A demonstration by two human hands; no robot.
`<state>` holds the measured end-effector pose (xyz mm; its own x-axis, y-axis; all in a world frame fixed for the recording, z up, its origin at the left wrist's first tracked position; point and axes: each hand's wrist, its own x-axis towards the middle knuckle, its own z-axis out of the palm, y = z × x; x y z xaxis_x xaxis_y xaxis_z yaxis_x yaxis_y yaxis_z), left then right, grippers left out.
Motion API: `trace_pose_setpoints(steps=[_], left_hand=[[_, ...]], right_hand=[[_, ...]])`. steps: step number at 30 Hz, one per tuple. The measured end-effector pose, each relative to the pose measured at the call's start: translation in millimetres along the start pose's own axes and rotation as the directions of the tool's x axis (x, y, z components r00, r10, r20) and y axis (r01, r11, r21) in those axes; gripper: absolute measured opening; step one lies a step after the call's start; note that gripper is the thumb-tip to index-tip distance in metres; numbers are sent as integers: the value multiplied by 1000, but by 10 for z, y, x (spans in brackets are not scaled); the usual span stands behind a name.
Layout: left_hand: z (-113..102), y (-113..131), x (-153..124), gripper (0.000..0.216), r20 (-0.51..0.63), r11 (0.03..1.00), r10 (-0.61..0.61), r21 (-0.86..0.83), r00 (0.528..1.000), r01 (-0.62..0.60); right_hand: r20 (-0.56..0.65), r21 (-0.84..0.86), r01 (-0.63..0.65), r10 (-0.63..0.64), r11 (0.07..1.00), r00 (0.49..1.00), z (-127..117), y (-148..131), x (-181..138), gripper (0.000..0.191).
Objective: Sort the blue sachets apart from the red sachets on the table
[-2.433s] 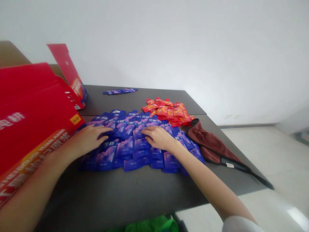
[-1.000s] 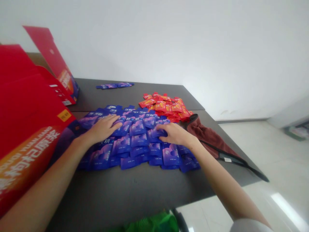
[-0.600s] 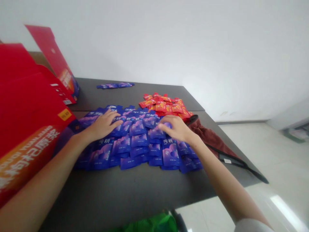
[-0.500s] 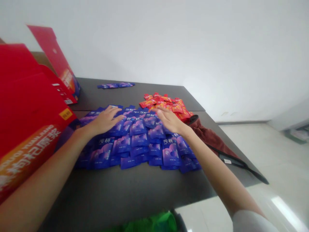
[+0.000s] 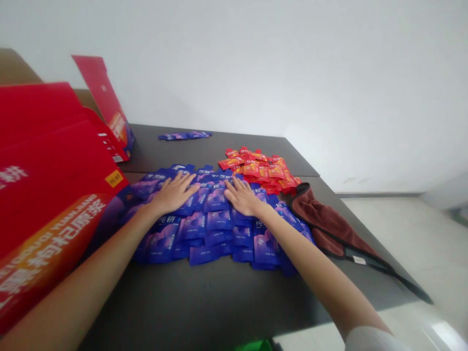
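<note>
A wide, overlapping layer of blue-purple pouches [image 5: 219, 219] covers the middle of the dark table. On its left part rests my left hand [image 5: 176, 193], palm down with the fingers spread. My right hand [image 5: 242, 196] lies flat on the same pouches, a little to the right, its fingers apart. Neither hand grips a pouch. Just behind my right hand is a heap of red-orange pouches [image 5: 261, 168]. The pouches under both palms are hidden.
Large red printed boxes [image 5: 62, 161] with raised flaps stand at the left. Several blue pouches [image 5: 185, 135] lie far back by the wall. A brown cloth with black trim [image 5: 325, 222] sits on the right side of the table [image 5: 204, 302]. Something green [image 5: 256, 345] shows below the front edge.
My right hand has come left and nearer, from the back of the blue pouches onto their middle. The left hand stays about where it was on the pouches. The view has shifted slightly.
</note>
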<state>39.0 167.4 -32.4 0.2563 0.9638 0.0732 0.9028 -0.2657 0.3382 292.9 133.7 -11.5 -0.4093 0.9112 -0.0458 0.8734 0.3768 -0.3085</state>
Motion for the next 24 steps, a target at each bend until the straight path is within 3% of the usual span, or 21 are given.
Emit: trace_pose_setpoints(steps=[3,6,8,11,14,18,21,24], left_hand=[[-217,141,-36,78,-112,996,61,-64,992,-69],[-634,351,-230,69,-243,980,150,-91,958,-177],[-928,493,-466,57,-347,968,179,-106,921,-228],[-1152,637,-922,54,-371,990,98,-56,923,-128],[-966,667,-1356,74,-305,993,94,90,948,-70],[-354,608,-1717,70,-136,992,109,81,985,-99],[16,538,-1851,68,-188,995,94,48,978,-87],[190,458,-1936,65,-259,993,106,69,960,-91]], right_hand=[[-155,83,101,-87,991,984,-170,6,-93,49],[-275,192,233,-176,953,945,-488,63,-294,32],[-295,237,232,-158,944,943,-735,137,-473,25],[-296,162,139,-86,977,951,-1004,269,-765,22],[-300,64,64,-42,996,953,-1016,360,-1012,20],[-195,28,104,-97,994,976,-719,307,-1125,23],[-89,-100,111,-120,989,989,-494,157,-1023,37],[-24,-228,125,-134,966,991,-382,30,-850,41]])
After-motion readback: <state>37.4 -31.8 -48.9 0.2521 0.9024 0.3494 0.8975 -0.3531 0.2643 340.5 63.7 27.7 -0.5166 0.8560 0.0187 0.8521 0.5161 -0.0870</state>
